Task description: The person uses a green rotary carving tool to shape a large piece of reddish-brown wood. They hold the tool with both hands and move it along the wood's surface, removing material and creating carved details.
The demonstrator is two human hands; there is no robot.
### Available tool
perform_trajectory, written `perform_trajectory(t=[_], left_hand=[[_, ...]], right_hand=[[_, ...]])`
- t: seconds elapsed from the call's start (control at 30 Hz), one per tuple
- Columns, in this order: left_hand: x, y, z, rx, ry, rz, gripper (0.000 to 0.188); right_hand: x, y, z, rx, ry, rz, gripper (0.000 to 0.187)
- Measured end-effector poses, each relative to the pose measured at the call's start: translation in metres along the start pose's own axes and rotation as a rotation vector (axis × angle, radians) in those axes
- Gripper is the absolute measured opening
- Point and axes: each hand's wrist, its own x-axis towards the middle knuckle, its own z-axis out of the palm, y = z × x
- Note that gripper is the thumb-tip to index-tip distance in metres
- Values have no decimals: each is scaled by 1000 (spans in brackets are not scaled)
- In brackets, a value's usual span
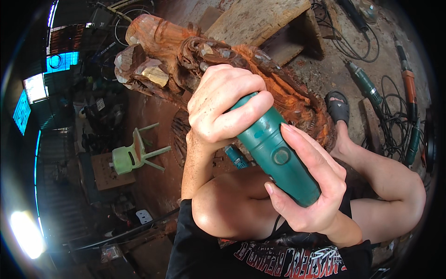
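A green power tool (pixel 284 162) with a thick rounded body and a round cap on its side slants across the middle of the view. My left hand (pixel 227 102) is closed around its far end, fingers curled over the top. My right hand (pixel 318 190) wraps the near end, with the thumb below and the fingers along the right side. The tool's working tip is hidden behind my left hand. Just beyond lies a large reddish-brown wood carving (pixel 160 42), roughly cut at its left end and deeply shaped along its length. Whether the tool touches it cannot be seen.
A thick wooden slab (pixel 260 23) stands behind the carving. On the right floor lie a green power tool (pixel 364 81), an orange-and-black tool (pixel 409 88) and tangled black cables (pixel 392 121). A pale green chair (pixel 132 153) is at left. My sandalled foot (pixel 338 109) rests beside the carving.
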Motion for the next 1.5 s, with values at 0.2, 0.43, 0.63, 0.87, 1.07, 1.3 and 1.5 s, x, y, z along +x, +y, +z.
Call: perform_trajectory(t=[0.2,0.43,0.63,0.87,1.07,1.3,1.5], left_hand=[[1,1,-3,5,-9,12,32],[0,2,-2,22,0,40,32],[-1,2,-1,51,9,66,35],[-3,0,2,61,27,112,37],[1,4,-2,49,4,114,32],[3,5,-3,71,15,106,31],[2,0,-2,75,47,133,29]], right_hand=[[1,1,7,11,77,-33,69],[-9,4,5,1,-16,-25,78],[-12,7,8,1,-17,-39,81],[-14,12,7,-34,-32,-63,82],[-10,10,10,-35,30,-92,75],[-9,8,13,-74,62,-113,73],[-5,7,9,-86,24,-130,75]])
